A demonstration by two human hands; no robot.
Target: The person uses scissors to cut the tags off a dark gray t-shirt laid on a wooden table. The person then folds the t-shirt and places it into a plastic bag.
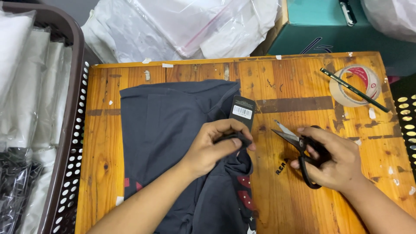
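Note:
A dark grey garment with red print lies spread on the wooden table. My left hand pinches a fold of its fabric near the right edge, just below a black hang tag with a white label. My right hand grips black-handled scissors. Their blades are slightly apart and point left toward the pinched fabric, a short gap away.
A roll of clear tape with a dark green pencil lying across it sits at the table's back right. A brown perforated basket of bagged items stands on the left. Plastic bags and a teal box lie behind the table.

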